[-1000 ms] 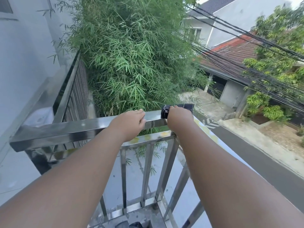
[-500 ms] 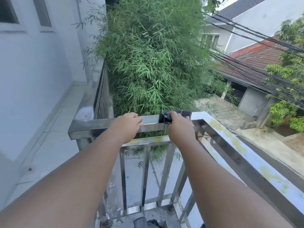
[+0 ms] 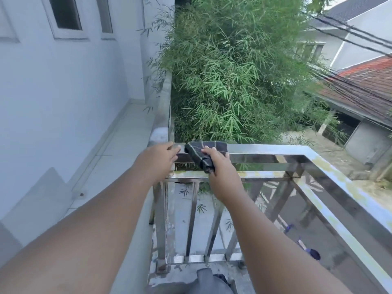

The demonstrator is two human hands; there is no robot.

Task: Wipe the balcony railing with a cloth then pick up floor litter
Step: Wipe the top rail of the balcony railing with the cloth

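A steel balcony railing (image 3: pixel 265 152) runs across the middle of the view and turns a corner at the right, where its top rail carries yellow-green stains. A dark cloth (image 3: pixel 204 152) with thin light stripes lies draped over the top rail. My right hand (image 3: pixel 218 166) grips the cloth's near end and holds it against the rail. My left hand (image 3: pixel 158 158) rests on the rail's left end with its fingers curled over the top, just left of the cloth.
A white wall (image 3: pixel 59 98) with windows rises at the left above a tiled ledge (image 3: pixel 118 149). Thick bamboo (image 3: pixel 229 77) grows right behind the railing. Houses, cables and a street lie beyond at the right. Grey trousers (image 3: pixel 207 281) show at the bottom.
The view has swung to the left. My right hand has slid the cloth left along the top rail toward my left hand, and more of the cloth now shows.
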